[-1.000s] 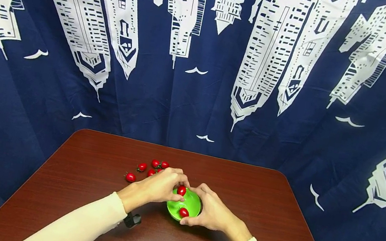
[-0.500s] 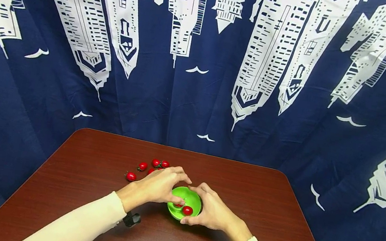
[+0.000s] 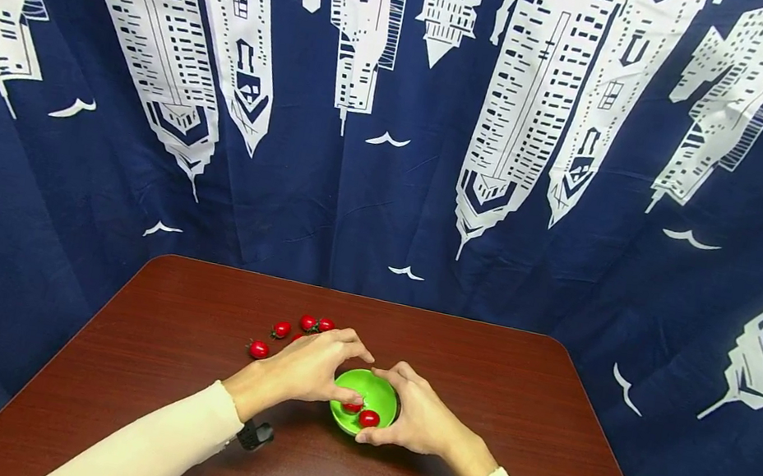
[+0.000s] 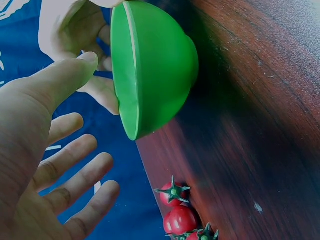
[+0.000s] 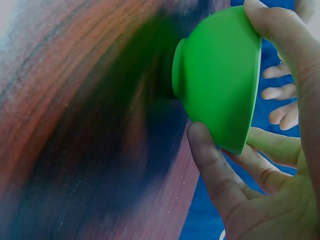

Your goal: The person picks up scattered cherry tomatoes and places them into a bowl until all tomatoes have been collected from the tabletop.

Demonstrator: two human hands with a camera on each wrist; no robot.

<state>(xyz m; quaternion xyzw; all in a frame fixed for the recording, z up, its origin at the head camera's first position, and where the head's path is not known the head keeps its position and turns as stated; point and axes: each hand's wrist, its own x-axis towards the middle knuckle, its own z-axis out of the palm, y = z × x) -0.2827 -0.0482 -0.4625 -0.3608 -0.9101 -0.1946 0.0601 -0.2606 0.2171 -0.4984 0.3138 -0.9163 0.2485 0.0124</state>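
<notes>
A green bowl stands near the middle of the table, with two red cherry tomatoes inside; the left thumb partly covers one of them. My right hand grips the bowl's right side, thumb at the near rim and fingers at the far side, as the right wrist view shows too. Over the bowl's left edge hovers my left hand, its fingers spread and nothing between them. In the left wrist view its thumb and fingers stand apart beside the bowl's opening.
Several cherry tomatoes with green stems lie on the brown table beyond the left forearm, some partly hidden by the left hand. A blue cloth with white buildings hangs behind the table's far edge.
The left hand has let go of a cherry tomato, which now lies in the bowl beside the other one. Its fingers have spread apart. The right hand keeps its hold on the bowl.
</notes>
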